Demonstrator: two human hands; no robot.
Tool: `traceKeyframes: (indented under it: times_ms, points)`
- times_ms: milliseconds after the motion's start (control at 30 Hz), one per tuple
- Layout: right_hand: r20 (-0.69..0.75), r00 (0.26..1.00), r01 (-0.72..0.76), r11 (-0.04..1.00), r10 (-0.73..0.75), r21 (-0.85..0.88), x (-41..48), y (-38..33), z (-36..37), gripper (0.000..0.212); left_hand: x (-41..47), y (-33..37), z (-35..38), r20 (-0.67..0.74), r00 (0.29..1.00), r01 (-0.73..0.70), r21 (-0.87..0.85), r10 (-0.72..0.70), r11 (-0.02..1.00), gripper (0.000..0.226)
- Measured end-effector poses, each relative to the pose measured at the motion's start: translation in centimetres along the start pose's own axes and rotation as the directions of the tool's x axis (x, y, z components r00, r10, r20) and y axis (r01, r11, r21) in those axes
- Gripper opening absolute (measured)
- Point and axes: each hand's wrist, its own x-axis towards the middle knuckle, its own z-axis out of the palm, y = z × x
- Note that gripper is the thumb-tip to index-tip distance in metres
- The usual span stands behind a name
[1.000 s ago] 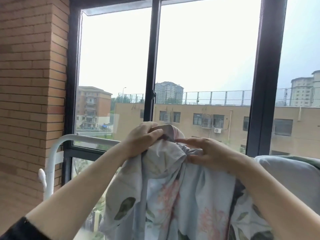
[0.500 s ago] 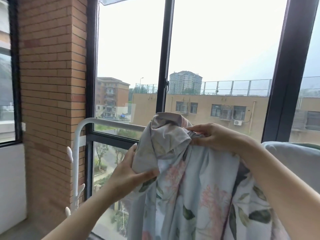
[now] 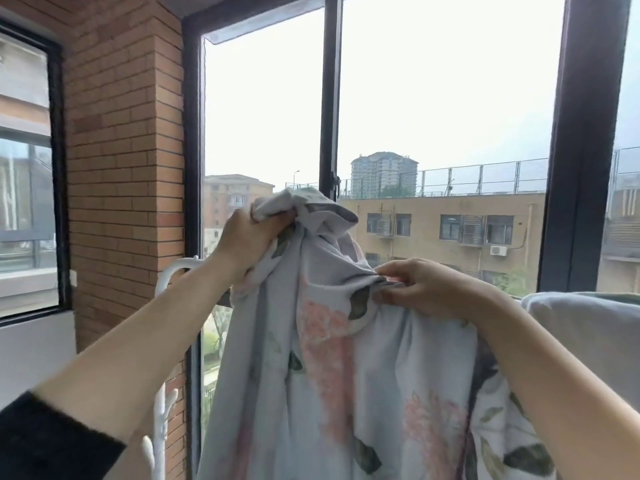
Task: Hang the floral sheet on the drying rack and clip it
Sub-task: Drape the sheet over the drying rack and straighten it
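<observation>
The floral sheet (image 3: 332,368), pale grey-blue with pink flowers and dark leaves, hangs bunched in front of me and hides most of the rack's top bar. My left hand (image 3: 247,242) grips a gathered edge of the sheet and holds it raised above the bar. Lower and to the right, my right hand (image 3: 422,285) pinches a fold of the sheet at about bar height. Only the white drying rack's (image 3: 166,282) rounded left corner and its upright with pegs show. No clip is in view.
A brick pillar (image 3: 128,168) stands just left of the rack. Dark-framed windows (image 3: 329,98) run close behind it. Another grey cloth (image 3: 588,334) lies over the rack at the right.
My left hand has let go of the sheet's lower left side, moved up and now grips the top bunch. The right hand keeps its pinch. The view has swung left.
</observation>
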Motion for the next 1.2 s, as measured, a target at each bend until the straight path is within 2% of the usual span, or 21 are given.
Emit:
traceKeyframes:
  times_ms: [67,100,167,233,267,300,400,433,533,600,667,700,767,800,867,933,1000,1033,1100,1133,1200]
  points:
    - [-0.01,0.999,-0.033,0.999,0.033,-0.005,-0.2,0.1,0.0,0.033,2.9,-0.2,0.8,0.012,1.0,0.018,0.175,-0.02,0.984,0.05]
    - [-0.026,0.998,-0.056,0.998,0.057,0.007,-0.3,0.1,-0.1,0.036,3.7,-0.7,1.3,0.049,0.995,0.076,0.261,-0.092,0.962,0.067]
    - [-0.048,0.993,-0.103,0.994,0.105,0.041,-0.8,-0.1,-0.4,0.04,4.3,-2.3,2.3,0.17,0.939,0.19,0.471,-0.3,0.861,0.099]
    - [-0.084,0.987,-0.132,0.99,0.135,0.045,-1.2,-0.3,-0.7,0.048,4.6,-4.3,2.8,0.21,0.878,0.225,0.612,-0.43,0.758,0.111]
    - [-0.099,0.985,-0.136,0.99,0.139,0.04,-1.2,-0.3,-0.7,0.048,4.9,-4.9,2.7,0.203,0.877,0.236,0.609,-0.436,0.757,0.107]
    - [-0.104,0.984,-0.14,0.99,0.143,0.029,-1.3,-0.3,-0.7,0.047,5.2,-5.1,2.4,0.197,0.898,0.227,0.557,-0.393,0.799,0.097]
    - [-0.085,0.982,-0.17,0.985,0.169,-0.001,-1.1,-0.8,-0.5,0.065,5.1,-5.7,0.6,0.194,0.971,0.06,0.368,-0.139,0.928,0.064]
    - [-0.087,0.978,-0.189,0.982,0.188,-0.005,-1.0,-1.1,-0.4,0.065,4.5,-6.0,-0.3,0.237,0.969,-0.012,0.333,-0.072,0.943,0.058]
    - [-0.108,0.964,-0.242,0.97,0.243,0.029,-0.7,-1.8,-0.2,0.048,2.1,-7.9,-3.2,0.431,0.9,-0.212,0.309,0.063,0.927,0.055]
    - [-0.122,0.958,-0.26,0.965,0.26,0.019,-0.3,-2.5,0.1,0.044,1.3,-9.4,-4.3,0.446,0.876,-0.348,0.317,0.185,0.882,0.036]
    - [-0.184,0.941,-0.283,0.959,0.283,0.026,0.1,-3.1,0.5,0.043,1.9,-10.3,-4.7,0.427,0.86,-0.425,0.301,0.278,0.854,0.019]
    - [-0.227,0.93,-0.295,0.955,0.29,0.012,0.3,-3.4,0.7,0.046,2.5,-10.5,-4.7,0.416,0.86,-0.434,0.296,0.294,0.851,0.02]
    - [-0.329,0.902,-0.317,0.946,0.28,-0.065,0.5,-4.0,1.1,0.047,4.1,-10.6,-4.5,0.35,0.896,-0.39,0.322,0.275,0.863,0.036]
    - [-0.387,0.883,-0.34,0.931,0.267,-0.135,0.6,-4.5,1.4,0.041,5.2,-10.7,-4.4,0.305,0.925,-0.328,0.336,0.227,0.883,0.04]
    - [-0.484,0.841,-0.403,0.877,0.242,-0.262,0.9,-6.1,2.3,0.026,7.3,-11.3,-4.2,0.282,0.958,-0.161,0.405,0.045,0.9,0.041]
    - [-0.506,0.841,-0.371,0.886,0.193,-0.278,1.6,-7.9,3.5,0.02,8.4,-11.5,-4.0,0.371,0.918,-0.071,0.507,-0.143,0.859,0.038]
    - [-0.473,0.869,-0.296,0.918,0.144,-0.264,2.2,-9.6,4.9,0.025,8.6,-11.3,-4.0,0.441,0.871,-0.051,0.518,-0.215,0.854,0.031]
    - [-0.459,0.88,-0.264,0.929,0.122,-0.258,2.3,-10.1,5.5,0.029,8.2,-11.2,-4.0,0.443,0.877,-0.058,0.482,-0.186,0.874,0.032]
    - [-0.459,0.884,-0.217,0.946,0.087,-0.24,2.2,-11.0,6.6,0.035,6.7,-10.8,-4.6,0.309,0.95,-0.077,0.364,-0.042,0.928,0.042]
    - [-0.469,0.881,-0.203,0.95,0.071,-0.238,2.0,-11.3,7.0,0.035,5.7,-10.8,-5.1,0.217,0.975,-0.106,0.288,0.043,0.952,0.038]
    - [-0.485,0.873,-0.181,0.956,0.048,-0.23,1.7,-11.9,7.7,0.033,3.5,-10.8,-6.2,0.098,0.98,-0.185,0.172,0.17,0.968,0.02]
